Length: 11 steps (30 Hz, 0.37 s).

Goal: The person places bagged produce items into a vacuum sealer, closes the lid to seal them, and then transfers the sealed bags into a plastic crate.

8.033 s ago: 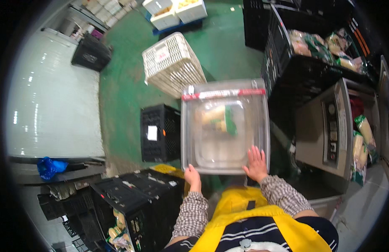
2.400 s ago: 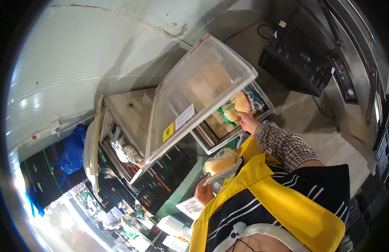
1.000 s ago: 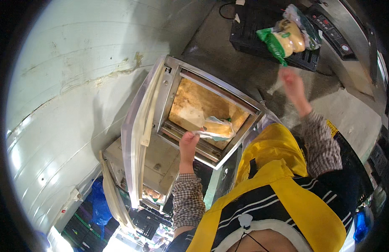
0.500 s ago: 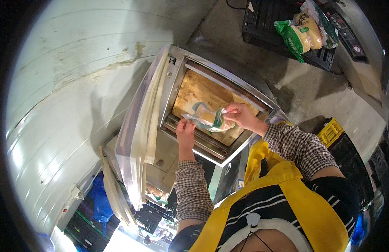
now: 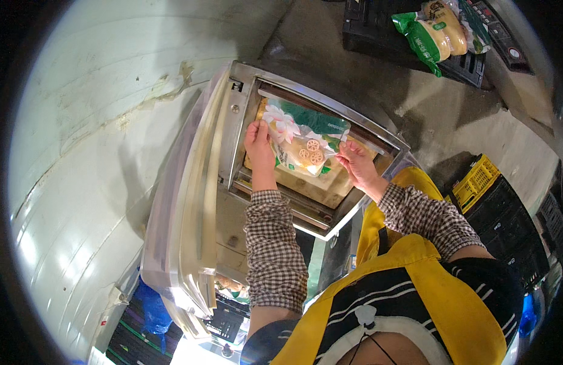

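A clear plastic food bag (image 5: 301, 141) printed with a pink flower, a green band and lotus-root slices is spread between my hands, its printed side up. My left hand (image 5: 259, 145) pinches its left edge, and my right hand (image 5: 357, 164) pinches the right edge near the green band. Something pale lies inside, but the print hides much of it. Beneath the bag is the open chamber of a metal vacuum sealer (image 5: 386, 141), with a stained tan board (image 5: 321, 188) on its floor. Its thick transparent lid (image 5: 187, 201) stands raised on the left.
Filled green-and-clear bags (image 5: 436, 39) lie on a black crate (image 5: 376, 27) at the far right, beside a control panel (image 5: 500, 36). A yellow crate (image 5: 476, 182) sits on black crates (image 5: 506, 228) to my right. A pale wall (image 5: 99, 158) rises on the left.
The bag has gone from crumpled to spread out with its print facing up. My left hand has moved up and left along it; my right hand stays on the right edge.
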### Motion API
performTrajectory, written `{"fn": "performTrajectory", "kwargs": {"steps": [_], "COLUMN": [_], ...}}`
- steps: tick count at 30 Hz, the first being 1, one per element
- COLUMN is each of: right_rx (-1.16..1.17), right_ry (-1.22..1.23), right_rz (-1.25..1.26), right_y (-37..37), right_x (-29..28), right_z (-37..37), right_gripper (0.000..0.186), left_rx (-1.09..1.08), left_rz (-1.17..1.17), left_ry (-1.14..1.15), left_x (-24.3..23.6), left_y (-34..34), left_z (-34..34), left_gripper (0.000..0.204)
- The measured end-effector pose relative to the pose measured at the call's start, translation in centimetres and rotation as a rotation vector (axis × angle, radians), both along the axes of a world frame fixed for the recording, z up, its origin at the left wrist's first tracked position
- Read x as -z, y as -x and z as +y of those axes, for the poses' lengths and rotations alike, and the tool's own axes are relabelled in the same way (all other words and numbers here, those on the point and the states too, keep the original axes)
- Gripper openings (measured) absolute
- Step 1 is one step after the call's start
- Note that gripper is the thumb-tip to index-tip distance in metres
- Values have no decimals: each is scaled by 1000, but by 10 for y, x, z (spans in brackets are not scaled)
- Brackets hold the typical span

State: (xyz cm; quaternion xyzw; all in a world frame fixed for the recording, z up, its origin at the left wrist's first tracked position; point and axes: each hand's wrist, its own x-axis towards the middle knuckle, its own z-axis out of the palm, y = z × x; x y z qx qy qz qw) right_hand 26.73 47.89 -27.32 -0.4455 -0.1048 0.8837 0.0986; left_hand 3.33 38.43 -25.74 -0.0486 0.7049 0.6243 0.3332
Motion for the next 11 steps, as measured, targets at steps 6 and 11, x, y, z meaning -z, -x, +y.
{"fn": "performTrajectory", "kwargs": {"steps": [6, 11], "right_rx": [105, 138], "right_ry": [176, 157], "right_rz": [-159, -113], "right_y": [-13, -14], "right_x": [-1, 1], "right_z": [-4, 8], "right_gripper": [9, 8], "left_rx": [251, 132], "left_rz": [159, 202], "left_ry": [264, 243], "left_x": [12, 34], "left_y": [-2, -7], "left_z": [20, 30], "left_gripper": [18, 21]}}
